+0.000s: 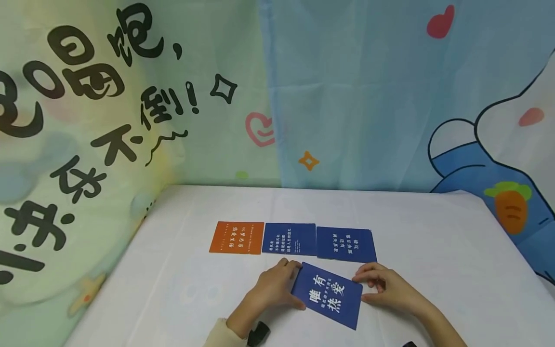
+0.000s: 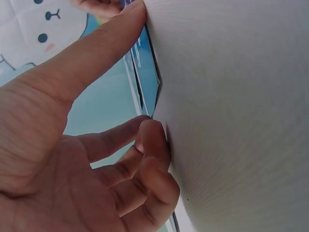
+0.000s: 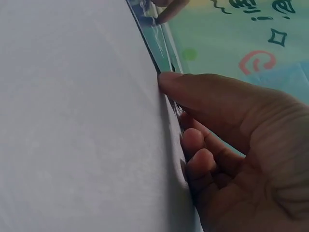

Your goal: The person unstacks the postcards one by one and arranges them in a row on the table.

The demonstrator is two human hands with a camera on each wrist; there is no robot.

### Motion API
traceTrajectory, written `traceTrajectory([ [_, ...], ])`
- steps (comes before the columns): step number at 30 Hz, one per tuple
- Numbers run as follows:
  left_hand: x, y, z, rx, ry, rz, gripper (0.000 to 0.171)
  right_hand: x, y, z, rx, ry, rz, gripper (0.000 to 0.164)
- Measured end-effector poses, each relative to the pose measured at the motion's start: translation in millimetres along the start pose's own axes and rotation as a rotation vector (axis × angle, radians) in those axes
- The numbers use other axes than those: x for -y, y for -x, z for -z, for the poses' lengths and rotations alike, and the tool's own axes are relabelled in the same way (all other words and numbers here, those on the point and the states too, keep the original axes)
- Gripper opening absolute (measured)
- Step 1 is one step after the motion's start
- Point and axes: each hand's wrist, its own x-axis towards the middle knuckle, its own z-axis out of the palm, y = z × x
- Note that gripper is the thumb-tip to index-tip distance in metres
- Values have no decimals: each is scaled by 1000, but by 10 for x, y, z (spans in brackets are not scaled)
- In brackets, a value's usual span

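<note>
A dark blue card with large white characters lies at a slant at the front of the white table, between the two hands. My left hand holds it by its left end, thumb at the lower edge and index finger at the upper left corner. At the right end, my right hand holds the card's edge between thumb and forefinger. In the left wrist view, the left hand reaches the card's edge with thumb and index fingertips. The right hand shows its other fingers curled in the right wrist view.
Behind the held card, an orange card, a blue card and another blue card lie in a row on the white tablecloth. A printed curtain hangs along the back and left sides.
</note>
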Motion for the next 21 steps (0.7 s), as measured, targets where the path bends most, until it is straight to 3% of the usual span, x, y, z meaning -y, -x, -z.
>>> traceTrajectory([
  [8, -3, -1, 29, -2, 73, -20, 90, -51, 14, 27, -39, -24, 113, 29],
  [15, 4, -13, 28, -2, 82, -18, 88, -76, 20, 99, 79, -254, 43, 32],
  [21, 10, 0, 4, 6, 75, -8, 88, -63, 38, 80, 96, -288, 15, 32],
])
